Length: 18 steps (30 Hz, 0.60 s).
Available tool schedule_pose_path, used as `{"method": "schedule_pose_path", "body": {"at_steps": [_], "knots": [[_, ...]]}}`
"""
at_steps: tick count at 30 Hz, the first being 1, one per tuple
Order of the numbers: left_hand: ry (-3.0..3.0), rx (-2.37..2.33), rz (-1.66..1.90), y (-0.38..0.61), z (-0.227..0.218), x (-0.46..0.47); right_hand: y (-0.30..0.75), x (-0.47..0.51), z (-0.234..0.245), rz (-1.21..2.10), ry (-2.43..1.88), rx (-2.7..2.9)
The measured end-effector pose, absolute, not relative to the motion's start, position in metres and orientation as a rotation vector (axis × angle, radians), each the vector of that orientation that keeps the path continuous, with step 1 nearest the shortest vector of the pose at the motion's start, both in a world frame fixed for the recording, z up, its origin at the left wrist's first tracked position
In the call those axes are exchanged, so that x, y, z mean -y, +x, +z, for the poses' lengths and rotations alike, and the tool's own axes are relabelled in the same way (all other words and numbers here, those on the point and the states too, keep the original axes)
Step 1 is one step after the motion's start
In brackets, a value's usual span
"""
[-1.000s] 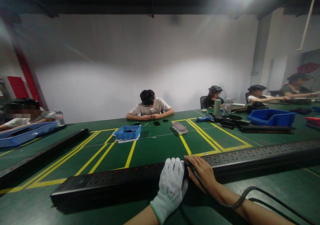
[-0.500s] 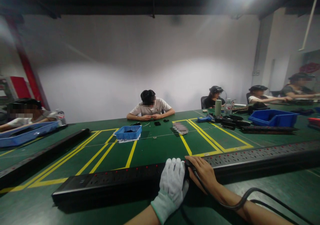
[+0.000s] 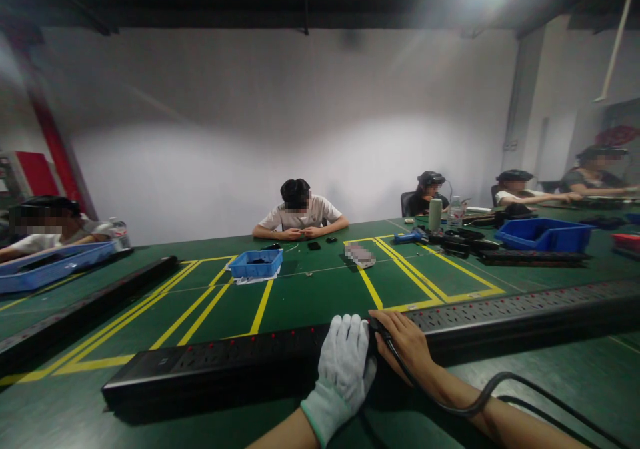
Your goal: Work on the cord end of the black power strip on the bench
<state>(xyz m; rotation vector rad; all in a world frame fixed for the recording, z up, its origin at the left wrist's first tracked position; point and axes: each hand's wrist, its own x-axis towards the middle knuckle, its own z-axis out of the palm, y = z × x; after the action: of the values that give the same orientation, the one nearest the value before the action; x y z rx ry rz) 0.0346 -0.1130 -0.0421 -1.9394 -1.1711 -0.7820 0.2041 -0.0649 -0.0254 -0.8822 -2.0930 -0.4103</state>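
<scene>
Left hand [image 3: 345, 359], gloved with fingers together, presses flat on the strip [image 3: 215, 362] lying across the near table [image 3: 310, 296], while the right hand [image 3: 407, 346] seems to pinch the cable [image 3: 480, 402] at its plug, whose slack loop could snag and drag the strip.

An assembly workshop: long green table [image 3: 320, 289] marked with yellow lines [image 3: 261, 309]; blue parts bins [image 3: 256, 263]; seated workers [image 3: 300, 217].
</scene>
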Motion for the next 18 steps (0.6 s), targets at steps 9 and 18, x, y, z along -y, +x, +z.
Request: {"method": "schedule_pose_path", "body": {"at_steps": [9,18], "knots": [[-1.927,1.161,-0.777,0.0343,-0.0400,0.1143,0.2044,0.0663,-0.0233,-0.408,-0.882,2.102],[-1.960,1.186,-0.730,0.0338,-0.0429,0.1135,0.2042,0.0625,-0.0293,-0.392,-0.902,2.099]]}}
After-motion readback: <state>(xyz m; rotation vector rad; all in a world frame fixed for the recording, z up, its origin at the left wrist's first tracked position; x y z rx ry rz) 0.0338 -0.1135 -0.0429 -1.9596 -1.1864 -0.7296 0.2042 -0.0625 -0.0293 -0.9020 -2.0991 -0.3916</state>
